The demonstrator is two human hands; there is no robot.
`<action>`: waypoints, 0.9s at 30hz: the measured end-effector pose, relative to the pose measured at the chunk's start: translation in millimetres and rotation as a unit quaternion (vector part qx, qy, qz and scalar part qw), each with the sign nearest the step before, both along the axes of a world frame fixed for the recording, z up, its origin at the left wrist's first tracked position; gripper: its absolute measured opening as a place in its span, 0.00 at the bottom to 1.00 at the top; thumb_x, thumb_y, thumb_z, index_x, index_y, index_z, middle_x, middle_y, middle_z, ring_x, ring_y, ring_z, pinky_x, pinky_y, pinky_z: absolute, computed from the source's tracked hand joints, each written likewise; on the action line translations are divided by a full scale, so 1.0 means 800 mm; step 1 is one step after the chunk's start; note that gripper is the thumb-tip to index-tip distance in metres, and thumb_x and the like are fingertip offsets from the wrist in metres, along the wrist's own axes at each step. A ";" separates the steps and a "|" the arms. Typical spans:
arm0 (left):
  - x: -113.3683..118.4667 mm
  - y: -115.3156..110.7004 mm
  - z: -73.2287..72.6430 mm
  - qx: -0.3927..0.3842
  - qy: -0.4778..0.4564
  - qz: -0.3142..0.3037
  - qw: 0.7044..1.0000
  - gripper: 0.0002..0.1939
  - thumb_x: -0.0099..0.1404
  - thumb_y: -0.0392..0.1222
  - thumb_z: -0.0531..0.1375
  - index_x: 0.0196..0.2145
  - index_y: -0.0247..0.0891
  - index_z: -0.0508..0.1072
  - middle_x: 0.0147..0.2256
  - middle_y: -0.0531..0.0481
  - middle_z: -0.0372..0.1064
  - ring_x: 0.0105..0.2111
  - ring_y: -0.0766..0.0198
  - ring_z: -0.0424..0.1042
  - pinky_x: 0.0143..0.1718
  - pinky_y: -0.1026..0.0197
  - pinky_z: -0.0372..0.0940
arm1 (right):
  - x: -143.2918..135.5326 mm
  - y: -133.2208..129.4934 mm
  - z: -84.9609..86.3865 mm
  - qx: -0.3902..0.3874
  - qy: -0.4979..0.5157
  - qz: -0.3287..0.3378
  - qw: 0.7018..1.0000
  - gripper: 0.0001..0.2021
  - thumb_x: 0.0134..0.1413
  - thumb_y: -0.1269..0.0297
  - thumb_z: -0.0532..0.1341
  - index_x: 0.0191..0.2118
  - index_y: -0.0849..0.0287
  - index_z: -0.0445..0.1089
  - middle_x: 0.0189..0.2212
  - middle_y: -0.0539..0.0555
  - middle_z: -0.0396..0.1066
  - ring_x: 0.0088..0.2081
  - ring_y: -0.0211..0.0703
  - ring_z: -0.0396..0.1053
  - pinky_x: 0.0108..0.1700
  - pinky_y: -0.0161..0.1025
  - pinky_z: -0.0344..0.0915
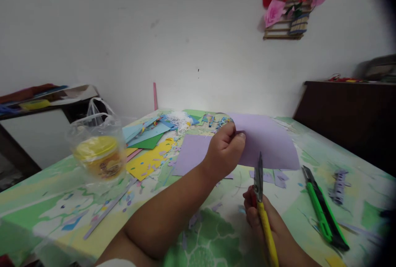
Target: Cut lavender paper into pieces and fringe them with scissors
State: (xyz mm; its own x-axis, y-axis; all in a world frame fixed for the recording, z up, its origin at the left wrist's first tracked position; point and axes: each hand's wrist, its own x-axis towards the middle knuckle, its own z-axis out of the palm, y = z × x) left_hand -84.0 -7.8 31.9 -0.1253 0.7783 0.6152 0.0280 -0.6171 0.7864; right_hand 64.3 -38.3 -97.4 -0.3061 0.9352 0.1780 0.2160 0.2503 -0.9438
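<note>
My left hand (225, 147) is closed in a pinch on the edge of a purple sheet of paper (266, 143), which it holds up above the table with its far side curving. My right hand (269, 221) is wrapped round the yellow-handled scissors (260, 178), seen nearly edge-on, with the blades pointing up and away. The blade tips reach up in front of the lower edge of the sheet; whether they touch it I cannot tell. Below my left wrist, a second purple sheet (189, 155) lies flat. Small purple cut-outs (280, 178) lie under the raised sheet.
A green utility knife (320, 209) lies at the right, beside a rolled purple paper piece (339, 187). At the left stands a yellow-lidded tub (100, 155) in a clear bag. Coloured sheets (150, 155), white shreds (178, 119) and scraps cover the patterned tablecloth (213, 238).
</note>
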 end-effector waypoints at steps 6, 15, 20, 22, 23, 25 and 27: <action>0.005 0.004 -0.004 -0.008 -0.053 -0.043 0.998 0.05 0.57 0.41 0.54 0.25 0.39 0.65 0.24 0.55 0.57 0.29 0.67 0.57 0.32 0.65 0.57 | -0.002 -0.004 0.001 0.025 0.012 0.004 1.000 0.17 0.52 0.47 0.54 0.40 0.54 0.62 0.28 0.51 0.64 0.29 0.43 0.63 0.30 0.40 0.63; 0.008 0.004 -0.005 -0.040 -0.116 -0.133 0.983 0.03 0.55 0.40 0.57 0.29 0.40 0.67 0.24 0.56 0.59 0.26 0.71 0.59 0.31 0.66 0.59 | 0.001 -0.002 0.006 0.033 -0.030 0.014 0.999 0.17 0.54 0.46 0.51 0.39 0.54 0.59 0.29 0.51 0.63 0.29 0.43 0.63 0.31 0.41 0.63; 0.012 0.000 -0.001 -0.076 -0.142 -0.173 0.972 0.10 0.52 0.42 0.60 0.34 0.41 0.69 0.29 0.54 0.66 0.29 0.69 0.64 0.34 0.63 0.62 | 0.002 -0.003 0.008 0.051 -0.034 0.012 0.998 0.13 0.52 0.50 0.54 0.37 0.54 0.61 0.27 0.50 0.64 0.29 0.43 0.63 0.30 0.40 0.62; 0.014 -0.001 0.002 -0.087 -0.163 -0.186 0.965 0.10 0.50 0.41 0.61 0.33 0.40 0.69 0.29 0.54 0.67 0.29 0.69 0.64 0.34 0.63 0.62 | 0.001 -0.005 0.010 0.050 -0.033 0.013 0.998 0.12 0.52 0.51 0.54 0.36 0.54 0.61 0.26 0.49 0.64 0.28 0.42 0.62 0.30 0.39 0.62; 0.015 -0.001 0.003 -0.093 -0.177 -0.194 0.960 0.11 0.50 0.41 0.62 0.33 0.40 0.69 0.29 0.54 0.67 0.29 0.69 0.65 0.34 0.64 0.62 | 0.000 -0.005 0.010 0.047 -0.033 0.015 0.998 0.12 0.52 0.52 0.54 0.36 0.54 0.60 0.26 0.49 0.63 0.28 0.42 0.62 0.29 0.39 0.62; 0.017 -0.001 0.005 -0.104 -0.210 -0.212 0.949 0.12 0.48 0.39 0.63 0.33 0.39 0.69 0.29 0.54 0.68 0.28 0.69 0.66 0.33 0.64 0.62 | -0.001 -0.005 0.011 0.038 -0.031 0.020 0.999 0.12 0.53 0.51 0.53 0.36 0.54 0.59 0.25 0.49 0.63 0.27 0.42 0.62 0.29 0.39 0.62; 0.020 -0.002 0.007 -0.114 -0.245 -0.229 0.935 0.14 0.47 0.38 0.64 0.34 0.38 0.69 0.29 0.54 0.68 0.28 0.70 0.66 0.32 0.66 0.62 | -0.001 -0.005 0.010 0.027 -0.024 0.017 0.999 0.13 0.53 0.50 0.53 0.37 0.54 0.59 0.26 0.49 0.63 0.27 0.41 0.63 0.28 0.39 0.62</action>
State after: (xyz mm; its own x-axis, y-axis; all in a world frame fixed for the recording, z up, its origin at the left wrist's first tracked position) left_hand -68.1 -9.1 37.7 0.0297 0.9232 0.3832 -0.5964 -0.2913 0.7480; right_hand 63.4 -42.5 -89.6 -0.3463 0.9139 0.2116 0.2509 0.3075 -0.9179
